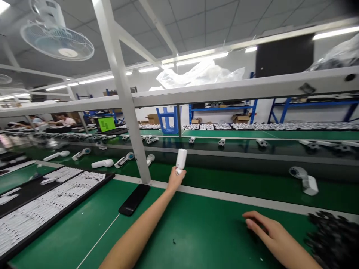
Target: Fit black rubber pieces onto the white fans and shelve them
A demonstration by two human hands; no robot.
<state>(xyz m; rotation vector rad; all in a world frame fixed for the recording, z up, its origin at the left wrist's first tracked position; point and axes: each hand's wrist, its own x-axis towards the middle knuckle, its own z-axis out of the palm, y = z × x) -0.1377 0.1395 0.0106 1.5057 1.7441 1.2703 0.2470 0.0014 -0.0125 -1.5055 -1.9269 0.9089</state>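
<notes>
Left hand (175,180) grips white housing (181,158) — right hand (269,228) open.

The green worktop (70,231) carried a black smartphone (134,200), which lay flat near its back edge. On the left side there was a black tray (84,196) with many white parts in tight rows. At the right side lay a pile of small black parts (333,239). Behind, on a green conveyor belt (224,179), white plastic devices (102,163) lay scattered.
</notes>
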